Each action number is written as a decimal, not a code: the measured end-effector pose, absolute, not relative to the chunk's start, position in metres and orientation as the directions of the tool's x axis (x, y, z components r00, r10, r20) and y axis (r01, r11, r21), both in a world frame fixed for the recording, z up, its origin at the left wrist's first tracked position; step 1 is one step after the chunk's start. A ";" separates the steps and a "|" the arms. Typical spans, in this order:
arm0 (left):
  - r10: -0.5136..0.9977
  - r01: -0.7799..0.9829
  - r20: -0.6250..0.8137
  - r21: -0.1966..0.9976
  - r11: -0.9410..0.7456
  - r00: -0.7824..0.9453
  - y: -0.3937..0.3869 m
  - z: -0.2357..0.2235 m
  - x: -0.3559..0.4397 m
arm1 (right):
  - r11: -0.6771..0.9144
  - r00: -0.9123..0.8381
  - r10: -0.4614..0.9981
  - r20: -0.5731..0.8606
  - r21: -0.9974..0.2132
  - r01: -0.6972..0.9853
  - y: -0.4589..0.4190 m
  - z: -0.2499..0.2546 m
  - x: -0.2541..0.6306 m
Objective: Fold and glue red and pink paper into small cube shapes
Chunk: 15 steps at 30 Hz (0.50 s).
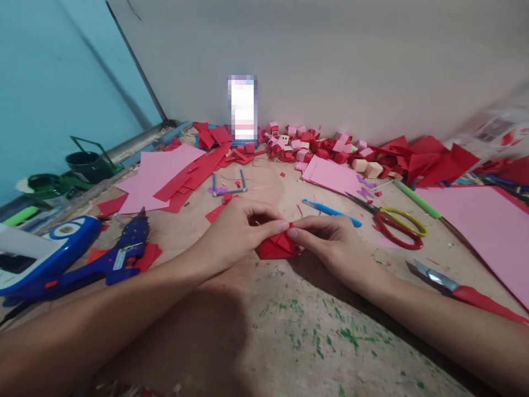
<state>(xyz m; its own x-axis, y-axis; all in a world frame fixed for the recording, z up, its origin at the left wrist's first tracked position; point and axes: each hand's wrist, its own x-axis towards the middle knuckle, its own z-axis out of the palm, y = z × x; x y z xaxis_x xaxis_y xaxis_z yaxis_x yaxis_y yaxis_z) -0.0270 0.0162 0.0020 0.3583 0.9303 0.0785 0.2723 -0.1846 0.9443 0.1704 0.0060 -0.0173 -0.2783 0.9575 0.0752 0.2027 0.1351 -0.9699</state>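
A small piece of folded red paper [278,248] is held low over the table, with crease lines across its face. My left hand [243,229] pinches its top edge between thumb and forefinger. From the other side, my right hand [330,240] pinches the same top edge, fingertips almost touching the left thumb. Part of the paper is hidden behind the fingers. Just beyond my right hand lies a blue pen-like tool [330,212]. Scissors [392,220] with red and yellow handles rest to its right.
A blue glue gun [119,256] lies at left, beside a blue-and-white device [61,242]. A red-handled utility knife [463,289] is at right. Pink paper sheets [161,173], small red and pink paper cubes [318,146] and a lit phone [243,107] line the back.
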 end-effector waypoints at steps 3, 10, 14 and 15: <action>0.934 0.259 0.085 0.949 -0.182 0.346 0.017 0.000 -0.027 | 0.146 -0.289 0.954 0.084 -0.968 0.203 0.005 -0.017 0.170; 0.936 0.243 0.110 0.950 -0.199 0.335 0.018 -0.001 -0.026 | 0.147 -0.302 0.950 0.083 -0.969 0.197 0.006 -0.017 0.171; 0.934 0.260 0.118 0.942 -0.212 0.337 0.017 -0.001 -0.026 | 0.125 -0.287 0.955 0.071 -0.977 0.174 0.006 -0.018 0.171; 0.933 0.261 0.123 0.940 -0.219 0.339 0.017 -0.001 -0.026 | 0.116 -0.277 0.958 0.068 -0.980 0.162 0.006 -0.018 0.171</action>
<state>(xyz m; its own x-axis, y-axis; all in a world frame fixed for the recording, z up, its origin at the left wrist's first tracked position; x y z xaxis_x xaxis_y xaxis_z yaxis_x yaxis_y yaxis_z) -0.0265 0.0166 -0.0008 0.3394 0.9326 0.1226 0.2611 -0.2186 0.9402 0.1707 0.0058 -0.0180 -0.2770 0.9585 0.0681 0.1619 0.1164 -0.9799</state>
